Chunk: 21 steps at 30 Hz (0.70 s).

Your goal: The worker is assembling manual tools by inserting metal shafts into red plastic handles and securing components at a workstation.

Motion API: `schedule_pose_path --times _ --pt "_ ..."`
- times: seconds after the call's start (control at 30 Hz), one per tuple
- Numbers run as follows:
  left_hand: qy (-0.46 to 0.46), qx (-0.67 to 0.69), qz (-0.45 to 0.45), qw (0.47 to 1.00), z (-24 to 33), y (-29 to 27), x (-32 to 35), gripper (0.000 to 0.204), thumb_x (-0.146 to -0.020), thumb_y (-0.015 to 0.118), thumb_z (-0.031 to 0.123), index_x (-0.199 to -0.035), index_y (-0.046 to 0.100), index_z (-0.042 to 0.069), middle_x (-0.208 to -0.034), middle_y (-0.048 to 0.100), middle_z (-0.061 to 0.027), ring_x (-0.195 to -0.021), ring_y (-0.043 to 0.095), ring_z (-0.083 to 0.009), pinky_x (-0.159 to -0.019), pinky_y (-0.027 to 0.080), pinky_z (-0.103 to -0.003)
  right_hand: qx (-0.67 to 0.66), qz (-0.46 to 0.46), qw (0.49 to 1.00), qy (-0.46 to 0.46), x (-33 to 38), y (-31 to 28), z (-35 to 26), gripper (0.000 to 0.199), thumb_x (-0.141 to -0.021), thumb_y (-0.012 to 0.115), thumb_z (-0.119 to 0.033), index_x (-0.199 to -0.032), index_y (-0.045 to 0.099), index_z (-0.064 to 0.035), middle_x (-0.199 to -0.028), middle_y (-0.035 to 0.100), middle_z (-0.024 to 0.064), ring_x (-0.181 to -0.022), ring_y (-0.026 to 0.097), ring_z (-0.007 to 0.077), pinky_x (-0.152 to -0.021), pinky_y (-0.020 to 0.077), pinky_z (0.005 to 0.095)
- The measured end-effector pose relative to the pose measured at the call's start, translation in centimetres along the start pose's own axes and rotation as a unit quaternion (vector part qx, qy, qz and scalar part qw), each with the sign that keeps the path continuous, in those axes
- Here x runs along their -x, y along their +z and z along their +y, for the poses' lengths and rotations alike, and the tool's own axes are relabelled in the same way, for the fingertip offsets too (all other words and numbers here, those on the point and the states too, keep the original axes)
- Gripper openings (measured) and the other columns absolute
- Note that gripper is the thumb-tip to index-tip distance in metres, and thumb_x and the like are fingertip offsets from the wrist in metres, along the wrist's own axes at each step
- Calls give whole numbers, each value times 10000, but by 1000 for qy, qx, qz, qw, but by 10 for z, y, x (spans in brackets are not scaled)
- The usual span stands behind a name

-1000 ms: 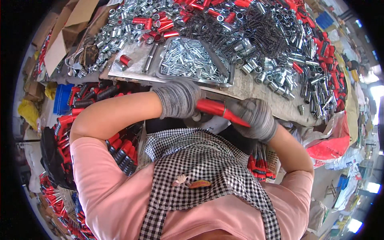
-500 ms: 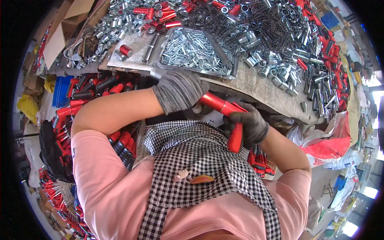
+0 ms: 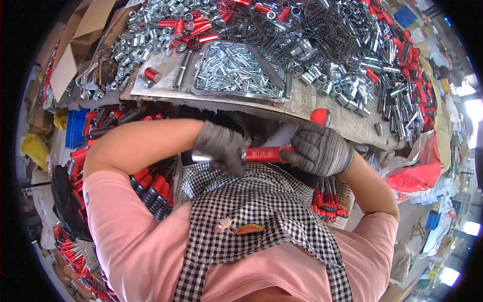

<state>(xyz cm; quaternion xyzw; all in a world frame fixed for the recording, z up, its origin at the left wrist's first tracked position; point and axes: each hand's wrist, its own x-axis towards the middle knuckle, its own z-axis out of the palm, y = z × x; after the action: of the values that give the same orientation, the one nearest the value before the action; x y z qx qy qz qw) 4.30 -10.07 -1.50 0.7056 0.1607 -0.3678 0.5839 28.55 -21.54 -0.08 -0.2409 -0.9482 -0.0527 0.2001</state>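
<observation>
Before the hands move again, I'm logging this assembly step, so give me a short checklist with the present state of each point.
1. Left hand gripped on the silver end of the red tube: ok.
2. Right hand closed over the tube's other end: ok.
3. Tube held level between both gloves, clear of the bench edge: ok.
4. Silver end fully seated in the tube: cannot tell, the left glove covers the joint.
5. Tray of small silver parts lying flat on the bench: ok.
6. Red part above the right hand loose or held: cannot tell.
</observation>
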Motion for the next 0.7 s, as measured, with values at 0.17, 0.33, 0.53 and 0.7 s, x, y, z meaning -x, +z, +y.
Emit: schedule_pose_path --times 0.17,0.33,0.53,0.7 --pt "-53 -414 397 817 -7 16 -9 249 -767 587 237 -847 591 1 -615 586 -120 -602 611 -296 -529 468 -409 -147 -94 936 307 -1 8 -31 339 -706 680 -159 -1031 620 -86 -763 599 78 -679 613 255 -600 510 383" --pt "0 -306 254 918 2 7 -6 474 -705 697 389 -968 602 6 -767 643 -194 -753 649 -309 -682 500 -425 -44 -169 960 221 4 9 -21 519 -656 712 -169 -1153 581 -101 -777 587 72 -721 600 240 -659 495 366" --pt "10 -510 479 714 -18 19 -22 346 -732 665 309 -910 548 36 -784 630 -121 -735 634 -280 -669 497 -443 -60 -91 947 302 18 39 -34 457 -667 703 -205 -1094 608 -75 -710 558 117 -615 588 279 -604 497 403" --pt "45 -277 305 910 -21 7 -25 258 -782 613 282 -856 610 34 -652 625 -123 -614 636 -271 -554 498 -380 -4 -164 964 211 17 25 -17 515 -668 710 -182 -1160 583 -99 -863 620 98 -722 633 281 -659 513 407"
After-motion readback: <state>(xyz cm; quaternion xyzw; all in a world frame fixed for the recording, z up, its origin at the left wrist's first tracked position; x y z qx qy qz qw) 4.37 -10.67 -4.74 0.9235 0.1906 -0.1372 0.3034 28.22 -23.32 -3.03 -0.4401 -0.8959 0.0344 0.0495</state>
